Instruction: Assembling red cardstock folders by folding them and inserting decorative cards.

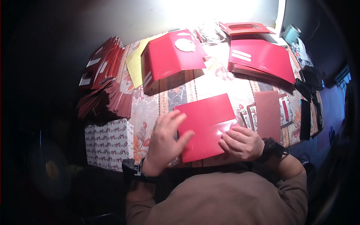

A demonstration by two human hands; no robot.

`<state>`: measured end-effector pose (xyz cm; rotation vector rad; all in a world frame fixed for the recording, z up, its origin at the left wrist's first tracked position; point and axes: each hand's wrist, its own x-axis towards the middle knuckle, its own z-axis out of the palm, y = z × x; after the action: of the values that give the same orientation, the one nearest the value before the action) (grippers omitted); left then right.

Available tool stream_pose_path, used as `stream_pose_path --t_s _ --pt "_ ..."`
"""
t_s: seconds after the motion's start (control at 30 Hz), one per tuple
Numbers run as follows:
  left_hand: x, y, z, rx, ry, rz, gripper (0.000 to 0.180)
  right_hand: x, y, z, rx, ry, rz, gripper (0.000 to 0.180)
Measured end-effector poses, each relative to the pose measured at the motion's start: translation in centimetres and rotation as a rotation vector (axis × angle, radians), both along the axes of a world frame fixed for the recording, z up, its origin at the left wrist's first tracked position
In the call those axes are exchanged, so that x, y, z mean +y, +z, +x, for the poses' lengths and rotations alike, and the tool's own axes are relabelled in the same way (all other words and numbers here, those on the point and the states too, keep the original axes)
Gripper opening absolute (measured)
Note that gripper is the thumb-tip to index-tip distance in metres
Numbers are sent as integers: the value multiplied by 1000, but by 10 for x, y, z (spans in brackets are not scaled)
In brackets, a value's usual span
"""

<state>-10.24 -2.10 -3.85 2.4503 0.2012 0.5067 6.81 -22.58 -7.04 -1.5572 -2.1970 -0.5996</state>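
Observation:
A red sheet of card (202,112) lies before me on the table, with a crosswise line across its middle and a glossy patch near its right edge. My left hand (165,137) is over its left edge, fingers spread and thumb over the red surface; whether it touches is hard to tell. At the right edge, my right hand (242,141) has its fingers curled together on the card, the fingertips partly hidden. Right of the card lie a plain reddish-brown panel (267,112) and a frame-like cut piece (287,108) with patterned paper showing.
A folded red card (172,52) stands tented over a yellow sheet (134,65). Stacked red cards (262,56) sit at the far right. On the left are a fanned red stack (107,62) and a ribbon-patterned white stack (108,142). A dark phone-like object (305,119) lies near the right edge.

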Motion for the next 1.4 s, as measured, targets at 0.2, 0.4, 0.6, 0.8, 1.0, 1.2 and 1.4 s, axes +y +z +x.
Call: stream_pose_path --t_s 0.2,0.4,0.6,0.8,1.0,1.2,1.4 --pt "-2 -15 13 111 -20 101 45 -1 -7 -4 -37 43 -37 26" --pt "3 -28 24 153 118 392 57 -3 -6 -6 5 74 -3 23" --pt "-6 -3 26 193 -42 128 55 -1 12 -7 -19 51 232 13" --pt "-9 23 19 276 -250 -206 58 -5 41 -2 -58 61 243 11" --pt "-4 31 16 357 -302 -528 48 -5 52 4 -166 95 299 12" --pt "-1 25 20 408 -339 -863 31 -6 44 9 -220 68 229 17" --pt "10 -2 29 492 -290 -956 26 -9 23 14 18 58 -11 26"
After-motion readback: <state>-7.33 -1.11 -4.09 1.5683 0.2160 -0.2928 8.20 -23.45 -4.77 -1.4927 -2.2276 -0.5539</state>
